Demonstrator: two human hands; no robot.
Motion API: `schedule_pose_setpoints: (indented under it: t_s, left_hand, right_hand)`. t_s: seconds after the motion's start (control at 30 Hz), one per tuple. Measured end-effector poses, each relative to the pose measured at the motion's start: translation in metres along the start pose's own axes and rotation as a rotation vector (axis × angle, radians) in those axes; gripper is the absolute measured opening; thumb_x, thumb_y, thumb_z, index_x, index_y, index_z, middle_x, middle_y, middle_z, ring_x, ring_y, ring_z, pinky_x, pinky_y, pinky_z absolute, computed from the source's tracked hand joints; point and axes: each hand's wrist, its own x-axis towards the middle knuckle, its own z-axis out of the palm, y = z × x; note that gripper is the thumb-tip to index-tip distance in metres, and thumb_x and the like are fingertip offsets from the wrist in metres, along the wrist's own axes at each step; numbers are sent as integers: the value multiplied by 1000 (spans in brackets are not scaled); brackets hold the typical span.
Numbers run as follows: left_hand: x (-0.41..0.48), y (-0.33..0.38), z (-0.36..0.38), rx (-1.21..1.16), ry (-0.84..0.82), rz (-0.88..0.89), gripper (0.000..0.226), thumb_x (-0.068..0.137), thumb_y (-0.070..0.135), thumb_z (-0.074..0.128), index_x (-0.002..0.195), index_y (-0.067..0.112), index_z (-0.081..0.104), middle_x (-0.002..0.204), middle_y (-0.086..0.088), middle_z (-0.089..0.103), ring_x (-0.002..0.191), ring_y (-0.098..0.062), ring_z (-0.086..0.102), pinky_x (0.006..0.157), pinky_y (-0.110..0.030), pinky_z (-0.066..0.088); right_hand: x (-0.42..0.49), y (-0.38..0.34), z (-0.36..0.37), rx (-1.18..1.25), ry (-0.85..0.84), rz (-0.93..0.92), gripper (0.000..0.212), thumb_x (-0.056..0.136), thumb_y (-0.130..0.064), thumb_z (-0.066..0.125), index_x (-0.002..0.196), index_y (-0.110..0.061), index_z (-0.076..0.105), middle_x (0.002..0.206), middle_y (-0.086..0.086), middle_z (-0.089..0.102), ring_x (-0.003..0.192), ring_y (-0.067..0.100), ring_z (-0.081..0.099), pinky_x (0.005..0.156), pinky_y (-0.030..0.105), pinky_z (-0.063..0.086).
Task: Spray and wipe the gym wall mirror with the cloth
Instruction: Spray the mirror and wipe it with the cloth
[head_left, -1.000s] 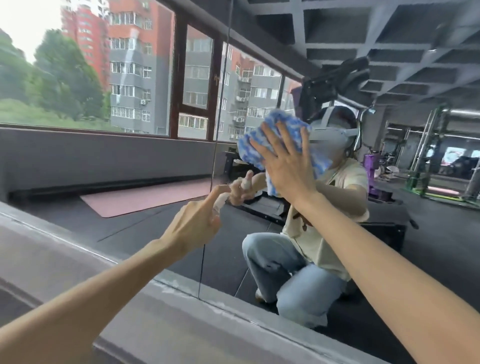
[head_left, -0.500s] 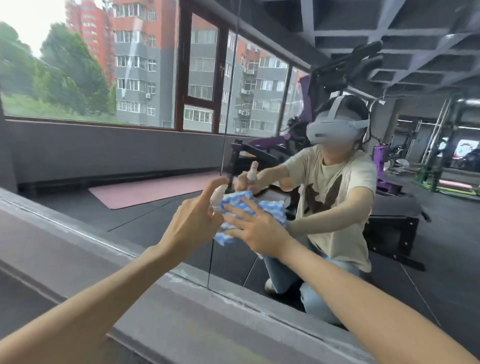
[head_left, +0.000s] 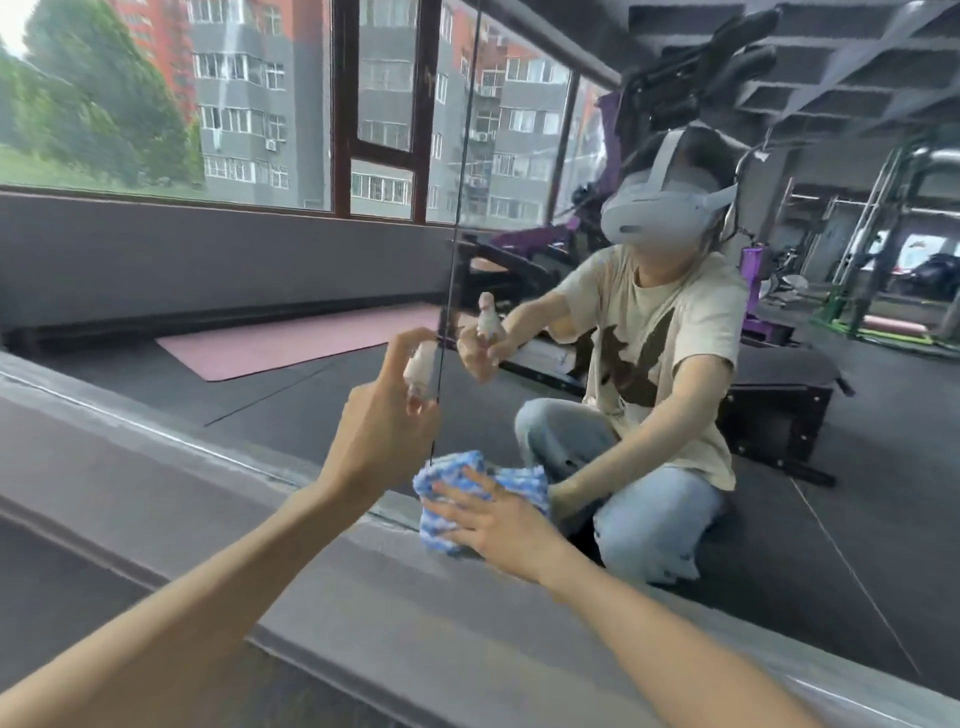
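Left hand (head_left: 382, 421) grips spray bottle (head_left: 422, 370), nozzle near mirror (head_left: 857, 493). Right hand (head_left: 498, 525), fingers spread flat, presses blue cloth (head_left: 447, 480) on mirror bottom edge.

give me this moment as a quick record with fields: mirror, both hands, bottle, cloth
mirror: wall-mounted, vertical seam between panels
left hand: grips spray bottle, raised close to the glass beside the seam
right hand: fingers spread flat, pressing the cloth against the glass
cloth: blue and white, bunched, at the mirror's bottom edge
ledge: grey, runs along under the mirror
wipe position: lowest part of the glass, just right of the seam
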Motion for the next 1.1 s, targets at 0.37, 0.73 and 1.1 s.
schedule_pose_setpoints:
  t_s: [0.37, 0.73, 1.1]
  left_hand:
    - [5, 9, 28, -26, -13, 32, 62, 81, 1, 53, 126, 40, 35, 71, -10, 63, 52, -34, 57, 55, -51, 55]
    - [-3, 67, 52, -37, -108, 82, 59, 77, 13, 50, 128, 39, 35, 67, -5, 60, 51, -32, 57, 54, -52, 54]
    - [-2, 96, 76, 2, -117, 171, 60, 79, 4, 49, 124, 40, 35, 67, -10, 59, 51, -35, 55, 52, -49, 53]
  right_hand:
    - [-23, 139, -61, -222, 343, 541, 57, 95, -15, 43, 150, -27, 31, 157, 1, 31, 145, 27, 29, 118, 58, 13]
    - [-94, 116, -57, -154, 146, 357, 48, 92, -13, 49, 139, -23, 45, 150, 9, 32, 137, 28, 35, 109, 60, 24]
    - [-135, 38, -3, -175, 102, 423, 57, 93, -15, 37, 145, -37, 37, 155, -17, 29, 149, 23, 9, 120, 44, 6]
